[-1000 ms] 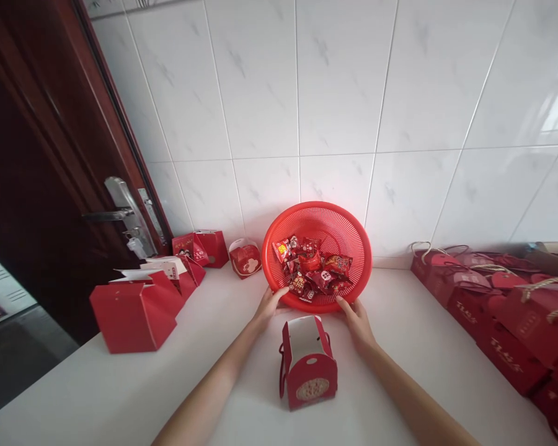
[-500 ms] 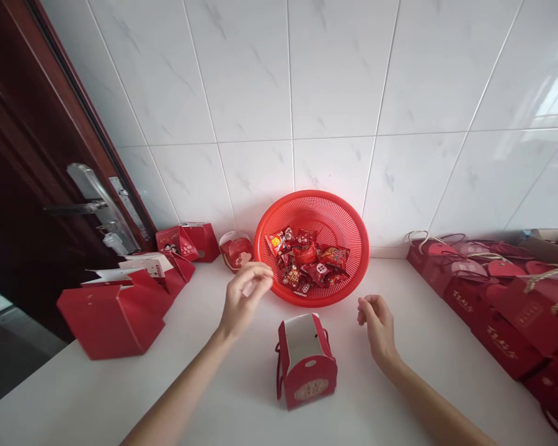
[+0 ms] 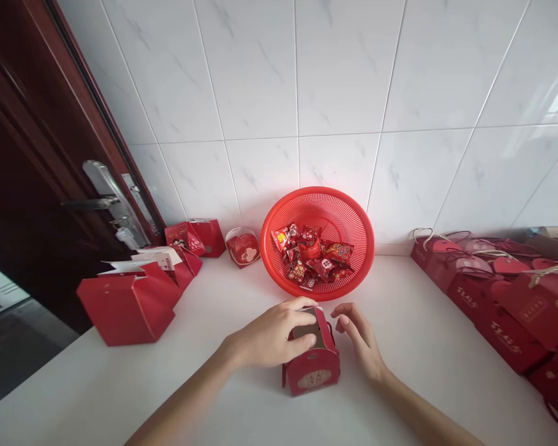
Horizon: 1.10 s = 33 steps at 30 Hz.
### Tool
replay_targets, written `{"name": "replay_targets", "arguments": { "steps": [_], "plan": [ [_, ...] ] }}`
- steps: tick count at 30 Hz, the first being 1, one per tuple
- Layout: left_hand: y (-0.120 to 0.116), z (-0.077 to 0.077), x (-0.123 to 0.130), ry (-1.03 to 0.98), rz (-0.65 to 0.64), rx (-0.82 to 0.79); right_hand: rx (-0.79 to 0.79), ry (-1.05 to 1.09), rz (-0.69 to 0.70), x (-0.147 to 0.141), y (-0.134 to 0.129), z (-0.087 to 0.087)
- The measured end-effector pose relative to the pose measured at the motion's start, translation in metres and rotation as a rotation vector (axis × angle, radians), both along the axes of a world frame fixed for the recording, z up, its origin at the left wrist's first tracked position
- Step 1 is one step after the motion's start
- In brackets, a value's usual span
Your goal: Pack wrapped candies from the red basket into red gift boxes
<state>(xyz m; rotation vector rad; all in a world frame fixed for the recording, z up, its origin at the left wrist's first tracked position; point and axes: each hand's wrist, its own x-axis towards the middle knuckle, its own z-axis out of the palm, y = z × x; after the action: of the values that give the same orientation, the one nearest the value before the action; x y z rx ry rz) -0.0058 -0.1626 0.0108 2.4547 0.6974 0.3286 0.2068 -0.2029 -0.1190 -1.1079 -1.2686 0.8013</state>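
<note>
Left hand [image 3: 279, 333] spread over a red box [image 3: 317, 376]

Whether it grips, I cannot tell; the right hand [image 3: 361, 339] curls loosely, just beside. Light pressure should spare the box.

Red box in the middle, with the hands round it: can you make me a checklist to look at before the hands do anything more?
1. Red box upright on the white table: ok.
2. Box top open: ok, though the left hand's grip covers part of the opening.
3. Left hand's grip firm on the box: cannot tell; the fingers lie across the top, but pressure doesn't show.
4. Right hand's grip free: ok, nothing shows in it, right beside the box.
5. Wrapped packets inside the red basket: ok.
6. Inside of the box fully in sight: not ok, the hand and shadow hide much of it.
</note>
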Motion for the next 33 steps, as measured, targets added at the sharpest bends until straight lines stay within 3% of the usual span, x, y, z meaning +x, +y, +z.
{"name": "replay_targets", "arguments": {
  "steps": [4,9,14,18,21,23,25,29,33],
  "plan": [
    [0.001,-0.001,0.0,0.005,0.007,0.001,0.086,-0.058,0.204,0.001,-0.006,-0.001],
    [0.002,-0.005,0.001,-0.058,0.015,-0.036,0.184,-0.138,0.298,0.001,-0.01,0.002],
    [0.018,-0.014,-0.001,-0.246,0.056,-0.17,0.167,-0.108,0.271,0.001,-0.009,0.002],
    [0.057,-0.02,0.002,-0.387,0.253,-0.172,0.086,-0.035,0.139,0.0,-0.006,0.0],
    [0.087,-0.025,0.018,-0.2,0.358,0.012,0.02,0.017,0.071,0.0,-0.003,0.0],
    [0.099,-0.03,0.036,0.05,0.335,0.149,-0.008,0.028,0.037,0.0,-0.001,0.0],
    [0.104,-0.036,0.056,0.175,0.332,0.194,-0.027,0.032,0.029,-0.001,-0.001,0.001],
    [0.106,-0.049,0.087,0.238,0.422,0.21,-0.021,0.048,0.063,-0.002,-0.001,0.003],
    [0.114,-0.054,0.087,0.172,0.481,0.15,-0.022,0.079,0.065,-0.004,-0.001,0.005]
  ]
}}
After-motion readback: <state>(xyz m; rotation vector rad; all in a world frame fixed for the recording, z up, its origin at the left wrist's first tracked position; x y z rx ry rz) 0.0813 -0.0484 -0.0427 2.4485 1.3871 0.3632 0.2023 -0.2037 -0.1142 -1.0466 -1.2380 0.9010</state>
